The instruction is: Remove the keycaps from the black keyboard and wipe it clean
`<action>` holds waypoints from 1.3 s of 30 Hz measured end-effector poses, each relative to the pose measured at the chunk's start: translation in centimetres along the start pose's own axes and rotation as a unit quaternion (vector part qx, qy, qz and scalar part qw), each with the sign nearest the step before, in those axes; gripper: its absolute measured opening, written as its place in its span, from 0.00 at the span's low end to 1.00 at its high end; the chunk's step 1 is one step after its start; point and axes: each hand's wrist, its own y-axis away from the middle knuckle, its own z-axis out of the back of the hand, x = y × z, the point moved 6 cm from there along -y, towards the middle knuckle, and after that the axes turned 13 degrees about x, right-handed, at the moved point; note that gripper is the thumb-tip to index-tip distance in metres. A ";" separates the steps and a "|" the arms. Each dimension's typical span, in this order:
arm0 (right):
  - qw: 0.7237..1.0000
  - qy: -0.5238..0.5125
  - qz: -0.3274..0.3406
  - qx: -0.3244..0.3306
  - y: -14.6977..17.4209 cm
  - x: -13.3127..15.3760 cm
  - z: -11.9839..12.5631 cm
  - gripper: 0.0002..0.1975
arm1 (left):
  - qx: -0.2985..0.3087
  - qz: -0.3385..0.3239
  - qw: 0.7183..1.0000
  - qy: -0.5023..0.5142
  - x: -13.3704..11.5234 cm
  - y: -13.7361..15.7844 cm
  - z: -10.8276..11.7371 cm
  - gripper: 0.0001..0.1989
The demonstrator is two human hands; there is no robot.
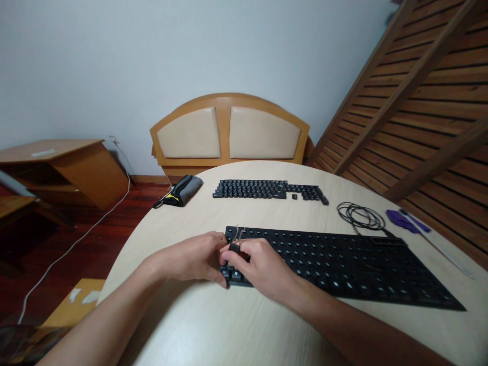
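Note:
A black keyboard (pixel 320 259) with most of its keycaps off lies at a slant across the front of the table. A few keycaps (pixel 235 275) remain at its near left corner. My left hand (pixel 202 255) grips the keyboard's left end, thumb at the front corner and curled fingers over the keys. Just beside it, my right hand (pixel 257 262) pinches a wire keycap puller (pixel 234 248) by its black handle above the keyboard. The puller's thin wire prongs point up and away. What lies under the fingertips is hidden.
Loose keycaps (pixel 251 188) stand in rows behind the keyboard, with a single keycap (pixel 294 196) apart. A grey-black pouch (pixel 183 190) is at back left. A coiled cable (pixel 360 216), a purple cloth (pixel 402 220) and a thin white stick (pixel 438 244) lie right on the round table (pixel 183 325).

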 end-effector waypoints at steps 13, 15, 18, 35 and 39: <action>0.993 -0.041 0.104 0.035 -0.5 0.4 -0.7 0.06 | 0.005 0.025 1.000 -0.005 1.0 -0.2 0.0 0.21; 0.994 -0.047 0.096 0.029 -0.6 0.3 -0.7 0.07 | 0.017 0.010 1.000 -0.016 0.8 -0.3 -0.1 0.19; 0.994 -0.070 0.076 0.029 -0.6 0.1 -0.5 0.09 | 0.025 -0.010 0.999 -0.031 0.4 -0.4 -0.1 0.18; 0.994 -0.078 0.057 0.055 0.0 -0.3 -0.4 0.09 | 0.013 -0.032 0.999 0.000 -0.4 -0.1 0.2 0.09; 0.988 -0.148 0.021 0.041 -0.2 -1.0 -0.4 0.12 | -0.008 -0.017 0.999 0.028 0.1 0.2 0.2 0.10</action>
